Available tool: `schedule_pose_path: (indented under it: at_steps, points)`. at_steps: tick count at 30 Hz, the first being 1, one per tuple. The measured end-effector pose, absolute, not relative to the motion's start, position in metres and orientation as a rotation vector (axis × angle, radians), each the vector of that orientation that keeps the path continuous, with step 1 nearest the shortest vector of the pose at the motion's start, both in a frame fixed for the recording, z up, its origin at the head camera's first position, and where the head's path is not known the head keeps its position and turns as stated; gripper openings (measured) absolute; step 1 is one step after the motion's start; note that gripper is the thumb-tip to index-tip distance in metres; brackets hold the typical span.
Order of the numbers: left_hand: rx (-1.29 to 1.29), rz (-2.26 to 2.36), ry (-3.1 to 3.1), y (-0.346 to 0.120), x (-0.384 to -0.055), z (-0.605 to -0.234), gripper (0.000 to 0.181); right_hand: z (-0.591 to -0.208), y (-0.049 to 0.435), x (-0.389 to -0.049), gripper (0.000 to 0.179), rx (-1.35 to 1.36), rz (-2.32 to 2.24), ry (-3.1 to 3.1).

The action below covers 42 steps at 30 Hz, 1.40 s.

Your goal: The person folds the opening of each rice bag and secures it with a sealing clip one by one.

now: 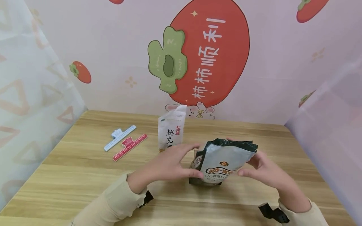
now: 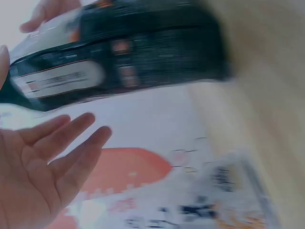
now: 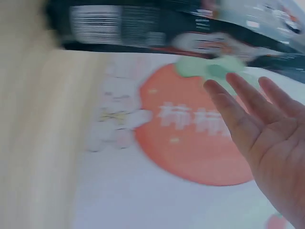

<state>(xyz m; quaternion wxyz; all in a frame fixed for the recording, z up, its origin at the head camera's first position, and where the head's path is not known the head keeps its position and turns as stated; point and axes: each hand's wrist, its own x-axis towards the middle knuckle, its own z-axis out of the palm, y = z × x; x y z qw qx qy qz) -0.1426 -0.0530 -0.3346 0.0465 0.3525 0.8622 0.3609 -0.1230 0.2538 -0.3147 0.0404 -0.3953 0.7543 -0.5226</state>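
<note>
Head view: we seem to be positioning the bag, left hand and right hand spread wide, no firm grip showing; next calls for steadying it

Left grip has its fingers extended, thumb spread away from them; right grip, opposite it with palm turned inward, likewise has extended fingers; behind each grip, a bare wrist leads back to a sleeved forearm.

A silver and blackish-green bag, orange-lettered; a white pouch; a pale blue clip; a red clip
</note>
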Motion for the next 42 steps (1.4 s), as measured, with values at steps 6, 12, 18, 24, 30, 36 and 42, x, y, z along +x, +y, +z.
schedule_pose_path:
  at_steps: [6,12,18,24,30,36,42]
  points:
    - [1.090,1.504,2.602,-0.053,-0.132,-0.305,0.059,-0.281,0.238,-0.126,0.062,-1.473,-1.764,2.241]
    - [1.145,1.694,2.533,-0.045,-0.127,-0.296,0.032,-0.257,0.221,-0.122,0.047,-1.425,-1.621,2.557]
    - [1.179,1.830,2.526,-0.034,-0.125,-0.299,0.020,-0.248,0.206,-0.121,0.042,-1.293,-1.462,2.684]
    - [1.203,1.885,2.558,-0.029,-0.126,-0.300,0.013,-0.253,0.200,-0.125,0.036,-1.389,-1.496,2.692]
    - [1.155,1.922,2.586,-0.027,-0.126,-0.302,0.011,-0.258,0.195,-0.124,0.034,-1.478,-1.585,2.736]
    - [1.193,1.965,2.623,-0.025,-0.124,-0.303,0.010,-0.263,0.189,-0.122,0.023,-1.569,-1.752,2.708]
    - [1.204,2.003,2.635,-0.025,-0.124,-0.306,0.010,-0.266,0.185,-0.123,0.007,-1.653,-1.840,2.664]
